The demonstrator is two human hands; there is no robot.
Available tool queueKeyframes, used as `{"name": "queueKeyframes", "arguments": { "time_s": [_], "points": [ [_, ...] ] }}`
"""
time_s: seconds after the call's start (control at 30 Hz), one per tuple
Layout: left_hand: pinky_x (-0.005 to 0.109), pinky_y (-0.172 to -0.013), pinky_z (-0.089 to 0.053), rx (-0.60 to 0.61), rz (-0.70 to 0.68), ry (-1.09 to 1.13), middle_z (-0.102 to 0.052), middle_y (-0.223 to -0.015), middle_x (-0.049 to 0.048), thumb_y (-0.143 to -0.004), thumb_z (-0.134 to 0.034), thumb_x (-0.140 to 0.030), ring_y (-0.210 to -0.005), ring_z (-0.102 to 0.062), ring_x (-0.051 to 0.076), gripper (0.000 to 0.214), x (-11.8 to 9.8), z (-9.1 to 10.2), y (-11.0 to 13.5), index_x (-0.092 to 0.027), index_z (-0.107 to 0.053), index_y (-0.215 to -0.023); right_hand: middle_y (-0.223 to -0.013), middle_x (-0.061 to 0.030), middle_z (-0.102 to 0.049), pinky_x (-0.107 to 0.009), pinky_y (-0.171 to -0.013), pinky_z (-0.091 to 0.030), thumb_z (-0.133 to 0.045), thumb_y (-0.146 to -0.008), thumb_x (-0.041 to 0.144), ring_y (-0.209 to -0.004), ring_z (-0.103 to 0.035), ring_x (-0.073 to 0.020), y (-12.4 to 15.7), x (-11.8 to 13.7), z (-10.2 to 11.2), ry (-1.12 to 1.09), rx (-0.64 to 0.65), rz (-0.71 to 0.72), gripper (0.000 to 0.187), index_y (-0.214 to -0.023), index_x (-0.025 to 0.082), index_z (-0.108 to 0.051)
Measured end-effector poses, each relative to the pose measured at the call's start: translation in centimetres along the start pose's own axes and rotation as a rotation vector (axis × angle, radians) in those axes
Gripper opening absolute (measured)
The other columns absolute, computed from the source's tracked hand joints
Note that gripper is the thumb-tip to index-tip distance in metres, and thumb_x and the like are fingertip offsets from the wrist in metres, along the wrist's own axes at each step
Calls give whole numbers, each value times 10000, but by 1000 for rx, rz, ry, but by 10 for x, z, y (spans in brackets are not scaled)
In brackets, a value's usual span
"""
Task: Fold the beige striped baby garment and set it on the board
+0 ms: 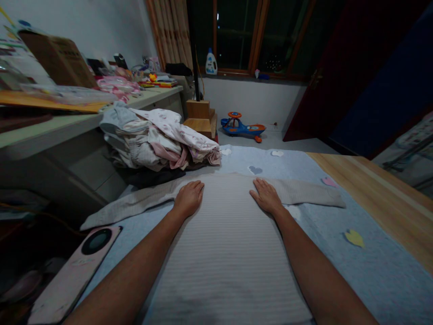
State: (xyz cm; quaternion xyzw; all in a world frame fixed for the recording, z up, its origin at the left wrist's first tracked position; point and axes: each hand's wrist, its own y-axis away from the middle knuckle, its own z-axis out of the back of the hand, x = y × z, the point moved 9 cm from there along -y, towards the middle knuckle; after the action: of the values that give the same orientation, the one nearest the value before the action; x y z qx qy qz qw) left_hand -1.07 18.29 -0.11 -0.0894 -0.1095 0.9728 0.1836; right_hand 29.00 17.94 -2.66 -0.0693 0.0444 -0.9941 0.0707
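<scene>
A pale striped long-sleeved shirt (233, 243) lies spread flat, its hem toward me and its sleeves stretched out to both sides. My left hand (189, 197) rests on it where the left sleeve joins the body, fingers laid flat. On the opposite shoulder, my right hand (265, 195) presses flat with the thumb apart from the fingers. Neither hand grips the cloth. Under the shirt is a light blue mat (382, 271) with heart and leaf shapes.
A heap of clothes (158, 140) sits beyond the left sleeve. A pink phone (64, 284) lies at the near left. Wooden surface (382, 194) borders the mat on the right. A cluttered desk (158, 95) runs along the left; a ride-on toy (245, 128) stands on the floor beyond.
</scene>
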Motion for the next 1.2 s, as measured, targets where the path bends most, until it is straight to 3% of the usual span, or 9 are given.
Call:
{"name": "queueKeyframes", "arguments": {
  "time_s": [0.23,0.43,0.57,0.67,0.73,1.03,1.1,1.2],
  "points": [
    [398,-1081,-406,15,47,-18,-632,-1340,65,-930,-435,-181,-1249,-540,231,396,23,10,18,-264,-669,-1238,-1501,-163,-485,-451,-1161,-328,-373,-984,291,-1408,-423,-264,-4,-8,1,-40,-80,60,486,-1420,117,-495],
    [406,-985,-455,66,-18,-94,-640,-1296,90,-952,-407,-175,-1171,-566,262,359,-12,20,34,-248,-687,-1164,-1480,-198,-496,-416,-1158,-336,-413,-938,193,-1383,-453,-273,-7,0,10,3,-34,-2,461,-1363,72,-544],
    [383,-1081,-396,136,-105,-8,-601,-1357,121,-989,-394,-266,-1260,-523,250,378,-43,11,54,-193,-618,-1285,-1536,-196,-423,-440,-1179,-300,-461,-935,246,-1421,-395,-291,14,43,20,-7,-76,65,520,-1428,81,-483],
    [494,-1147,-304,167,-52,-13,-460,-1518,141,-972,-453,-457,-1419,-367,338,507,-48,5,67,-208,-524,-1408,-1549,-165,-415,-417,-1181,-309,-479,-949,322,-1427,-390,-263,40,83,14,-78,-25,207,542,-1453,121,-464],
    [555,-1155,-257,187,-10,-25,-400,-1570,119,-959,-448,-532,-1462,-288,385,570,-46,2,72,-253,-476,-1455,-1546,-167,-419,-422,-1184,-301,-471,-966,358,-1435,-377,-266,55,94,9,-96,2,241,534,-1447,126,-478],
    [624,-1141,-257,172,13,-26,-413,-1563,131,-948,-486,-530,-1459,-289,424,562,-44,6,72,-265,-492,-1444,-1541,-168,-428,-454,-1184,-280,-426,-997,392,-1436,-367,-293,61,67,10,-47,-34,79,519,-1430,115,-501],
    [617,-1131,-297,144,-43,-17,-458,-1527,148,-965,-500,-417,-1448,-330,396,472,-52,7,72,-231,-534,-1397,-1541,-161,-429,-450,-1182,-278,-429,-997,388,-1430,-374,-291,60,68,10,-51,-37,76,510,-1425,122,-505],
    [521,-1152,-344,104,-251,86,-525,-1474,123,-980,-449,-229,-1438,-381,298,364,-78,10,77,-210,-595,-1312,-1532,-163,-438,-445,-1182,-269,-443,-992,383,-1426,-374,-284,59,69,10,-65,-41,80,502,-1417,124,-512]
  ]
}}
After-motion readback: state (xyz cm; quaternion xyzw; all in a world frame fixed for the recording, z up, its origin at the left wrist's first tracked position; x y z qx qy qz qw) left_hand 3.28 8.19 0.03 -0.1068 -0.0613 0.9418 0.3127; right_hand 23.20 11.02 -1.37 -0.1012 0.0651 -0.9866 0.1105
